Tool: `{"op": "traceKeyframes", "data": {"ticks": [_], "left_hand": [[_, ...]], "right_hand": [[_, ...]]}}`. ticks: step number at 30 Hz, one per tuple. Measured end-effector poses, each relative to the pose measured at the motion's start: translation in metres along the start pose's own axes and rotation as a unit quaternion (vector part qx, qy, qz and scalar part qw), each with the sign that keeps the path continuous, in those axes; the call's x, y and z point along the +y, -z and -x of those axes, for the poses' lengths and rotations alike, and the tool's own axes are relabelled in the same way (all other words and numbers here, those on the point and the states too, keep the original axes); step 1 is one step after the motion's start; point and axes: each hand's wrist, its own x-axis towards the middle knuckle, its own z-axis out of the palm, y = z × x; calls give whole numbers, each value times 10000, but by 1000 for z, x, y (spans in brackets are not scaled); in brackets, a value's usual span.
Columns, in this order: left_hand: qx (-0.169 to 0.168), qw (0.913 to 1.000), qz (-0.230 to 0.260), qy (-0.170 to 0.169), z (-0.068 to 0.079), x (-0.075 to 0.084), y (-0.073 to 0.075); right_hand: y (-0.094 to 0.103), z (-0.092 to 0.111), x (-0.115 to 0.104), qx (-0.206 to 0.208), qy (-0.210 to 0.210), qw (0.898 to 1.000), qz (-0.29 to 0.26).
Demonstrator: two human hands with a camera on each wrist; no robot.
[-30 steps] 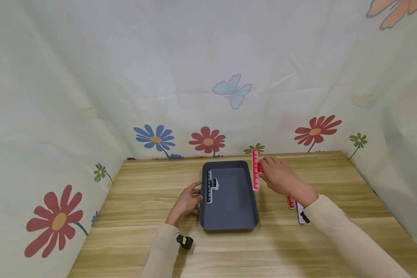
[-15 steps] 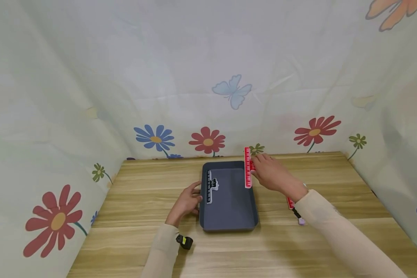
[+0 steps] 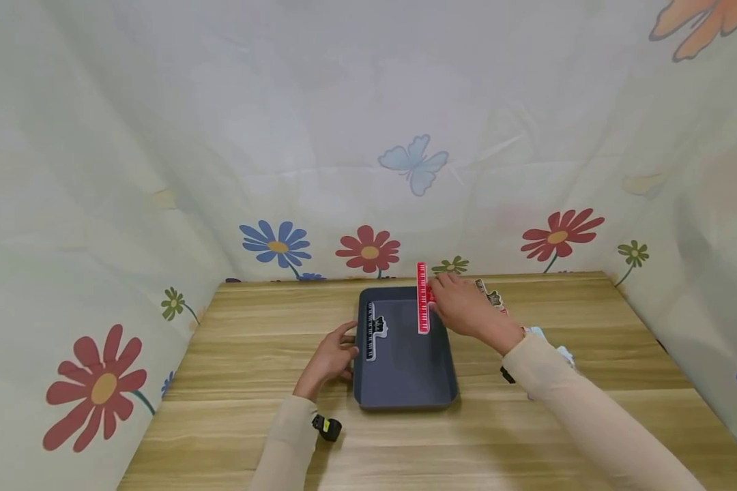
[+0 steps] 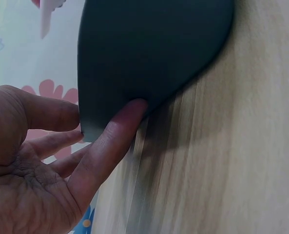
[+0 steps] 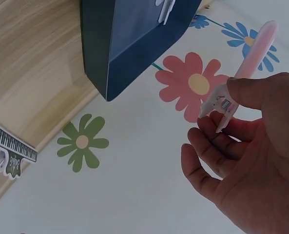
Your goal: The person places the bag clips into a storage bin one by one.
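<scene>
A dark blue-grey tray [image 3: 405,382] lies on the table, with a black piano-key clip [image 3: 370,334] along the left of its floor. My left hand [image 3: 328,354] is at the tray's left side; in the left wrist view its fingertips touch the outer wall [image 4: 149,48] and the rim. Over the tray's right part, my right hand [image 3: 469,310] pinches a red piano-key clip [image 3: 422,300] by its handle end, the long bar pointing away from me. The right wrist view shows this clip [image 5: 255,51] edge-on, its spring visible between thumb and fingers.
Right of the tray, partly hidden by the right arm, lie more clips: a black-and-white one [image 3: 493,298] near the back edge and pale blue pieces [image 3: 565,354]. A flower-printed curtain [image 3: 307,136] rises behind the wooden table [image 3: 252,327].
My right hand has carried the red clip leftward, from beside the tray's right wall to above its right part. More clips show behind the right arm. The left hand has stayed put.
</scene>
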Motion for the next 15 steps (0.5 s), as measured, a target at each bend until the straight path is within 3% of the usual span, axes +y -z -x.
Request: {"op": "traceKeyframes", "data": {"ticks": [15], "left_hand": [[21,10000,29,-11,0,0,0]], "right_hand": [[-21,-19,-11,-381,146,9990,204]]}}
